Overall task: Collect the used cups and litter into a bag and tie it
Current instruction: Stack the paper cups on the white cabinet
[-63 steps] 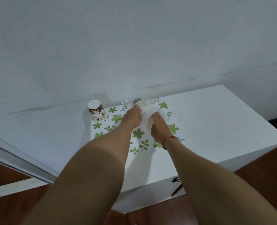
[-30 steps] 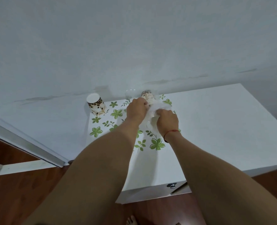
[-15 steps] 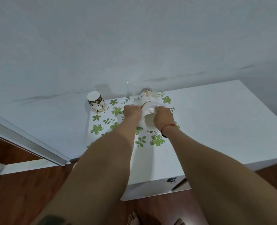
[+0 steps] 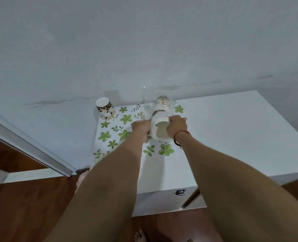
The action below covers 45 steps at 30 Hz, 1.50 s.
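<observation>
A stack of nested paper cups (image 4: 159, 113) points away from me, its open white mouth facing the camera, its far end near the wall. My left hand (image 4: 141, 127) grips the mouth's left rim and my right hand (image 4: 177, 125), with a red string at the wrist, grips the right rim. Thin clear plastic, seemingly a bag (image 4: 145, 103), shows faintly around the far end of the stack. One more paper cup (image 4: 105, 109) with a brown bean print stands upside down at the back left corner of the table.
The white table (image 4: 232, 137) stands against a pale wall, with a green-flower mat (image 4: 109, 135) on its left part. A latch (image 4: 180, 192) sits on its front face. Dark wood floor lies below, a white door frame (image 4: 31, 149) at left, and bare toes near the bottom edge.
The hands were pressed down on white material on the mat. They have since lifted the cup stack and tipped its open mouth toward me. The upside-down cup has stayed put.
</observation>
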Each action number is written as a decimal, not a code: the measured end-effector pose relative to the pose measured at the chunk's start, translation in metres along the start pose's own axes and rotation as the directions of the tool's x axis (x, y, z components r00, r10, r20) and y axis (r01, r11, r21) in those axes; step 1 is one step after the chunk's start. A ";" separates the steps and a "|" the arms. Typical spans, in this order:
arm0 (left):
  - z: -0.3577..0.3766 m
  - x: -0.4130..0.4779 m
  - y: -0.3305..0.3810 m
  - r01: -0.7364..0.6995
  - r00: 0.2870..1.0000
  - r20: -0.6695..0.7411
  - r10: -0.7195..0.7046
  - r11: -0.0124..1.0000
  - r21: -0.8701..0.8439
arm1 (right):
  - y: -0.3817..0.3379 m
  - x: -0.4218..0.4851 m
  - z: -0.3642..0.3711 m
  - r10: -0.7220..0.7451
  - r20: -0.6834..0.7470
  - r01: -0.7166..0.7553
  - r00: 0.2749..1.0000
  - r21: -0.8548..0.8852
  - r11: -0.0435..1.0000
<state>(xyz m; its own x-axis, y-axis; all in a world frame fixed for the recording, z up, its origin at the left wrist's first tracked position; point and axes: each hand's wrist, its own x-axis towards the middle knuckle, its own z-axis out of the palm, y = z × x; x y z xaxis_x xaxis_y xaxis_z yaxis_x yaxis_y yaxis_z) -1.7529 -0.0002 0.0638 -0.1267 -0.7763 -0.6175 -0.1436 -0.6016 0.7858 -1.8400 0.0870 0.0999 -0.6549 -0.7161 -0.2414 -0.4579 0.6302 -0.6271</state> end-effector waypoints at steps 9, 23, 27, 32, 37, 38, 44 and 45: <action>0.019 0.001 -0.013 -0.071 0.955 -0.267 0.132 0.971 0.227 | 0.019 -0.014 -0.014 -0.044 0.034 0.042 0.998 0.073 0.996; -0.033 -0.065 -0.028 -0.061 0.971 0.234 0.057 0.998 0.011 | 0.008 -0.042 -0.004 0.010 0.266 -0.115 0.964 0.381 0.917; -0.068 -0.081 -0.032 -0.078 0.957 0.287 0.044 0.991 0.109 | -0.009 -0.076 0.002 -0.021 0.335 -0.116 0.942 0.383 0.917; -0.121 -0.091 -0.034 -0.071 0.954 0.299 0.029 0.989 0.132 | -0.028 -0.100 0.034 -0.065 0.364 -0.048 0.929 0.294 0.955; -0.146 -0.085 0.000 -0.196 0.959 0.217 0.185 0.980 0.030 | -0.072 -0.118 0.045 -0.198 0.203 0.135 0.959 0.285 0.949; -0.150 -0.084 0.010 -0.223 0.955 0.199 0.220 0.975 -0.004 | -0.083 -0.122 0.041 -0.235 0.170 0.177 0.957 0.299 0.938; -0.172 -0.053 0.068 -0.372 0.921 0.088 0.381 0.923 -0.101 | -0.139 -0.091 0.045 -0.405 0.049 0.365 0.913 0.344 0.865; -0.175 -0.047 0.077 -0.404 0.910 0.060 0.411 0.909 -0.098 | -0.149 -0.082 0.048 -0.429 0.039 0.389 0.902 0.353 0.851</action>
<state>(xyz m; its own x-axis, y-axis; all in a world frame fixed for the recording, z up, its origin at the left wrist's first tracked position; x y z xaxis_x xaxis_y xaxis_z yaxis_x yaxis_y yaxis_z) -1.5861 -0.0435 0.1597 -0.2335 -0.9419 -0.2413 0.0172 -0.2521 0.9675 -1.6893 0.0374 0.1779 -0.3710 -0.9284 0.0219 -0.4321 0.1517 -0.8890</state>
